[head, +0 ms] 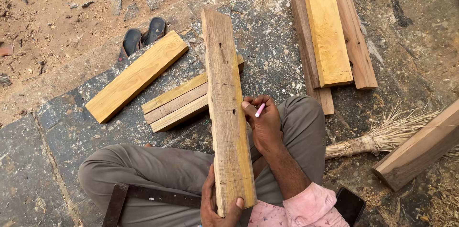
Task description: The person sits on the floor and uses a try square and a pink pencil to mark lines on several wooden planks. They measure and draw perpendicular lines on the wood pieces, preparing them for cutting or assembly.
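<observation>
A long weathered wooden plank (pixel 225 102) runs from my lap up across a small stack of yellowish boards (pixel 178 102). My left hand (pixel 217 204) grips the plank's near end, thumb over its bottom edge. My right hand (pixel 263 122) rests against the plank's right edge at mid-length and holds a short pink pencil (pixel 259 110) between the fingers. Thin marked lines cross the plank's face. I sit cross-legged in grey trousers on dark stone paving.
A dark metal square (pixel 143 197) lies over my left thigh. A loose yellow board (pixel 137 75) and a pair of sandals (pixel 143 36) lie at left. Stacked planks (pixel 330 31) are at upper right, a straw broom (pixel 382 136), another timber (pixel 420 148) and a black phone (pixel 350 204) at right.
</observation>
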